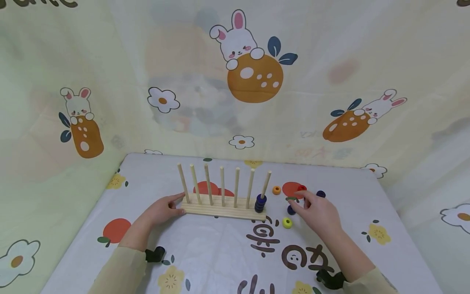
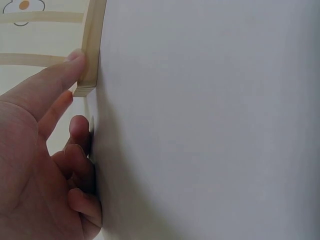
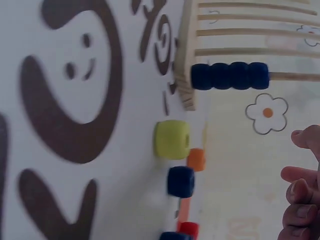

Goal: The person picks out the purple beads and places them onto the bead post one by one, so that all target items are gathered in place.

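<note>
A wooden peg rack (image 1: 224, 206) with a row of upright pegs stands on the table. My left hand (image 1: 161, 212) pinches the left end of its base, thumb at the front and index finger behind. Several dark blue beads (image 3: 230, 76) are stacked on the rightmost peg. Over the loose beads hovers my right hand (image 1: 320, 214), thumb and index finger apart with nothing between them. Around it lie a blue bead (image 1: 291, 210) below the thumb, a red bead (image 1: 302, 188) by the index fingertip and another blue bead (image 1: 321, 194) behind the hand.
A yellow-green bead (image 1: 287, 222) and an orange bead (image 1: 276, 190) lie between the rack and my right hand. The table (image 1: 209, 253) has a white printed cloth. Behind it hangs a pale curtain (image 1: 198, 122) with rabbits and flowers.
</note>
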